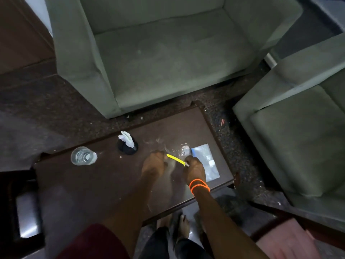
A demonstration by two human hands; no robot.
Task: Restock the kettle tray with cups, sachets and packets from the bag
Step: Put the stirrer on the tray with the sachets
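Yellow and thin, a sachet stretches between the two hands near the lower centre of the frame. The right hand has its grip pinched on one end; the left hand meets the other end, though I cannot tell whether its grip closes on it. Held taut like this, it looks ready for sorting or placing. Just right of them a clear bag lies flat on the dark tabletop, mouth toward the hands for easy reach. No kettle tray is visible.
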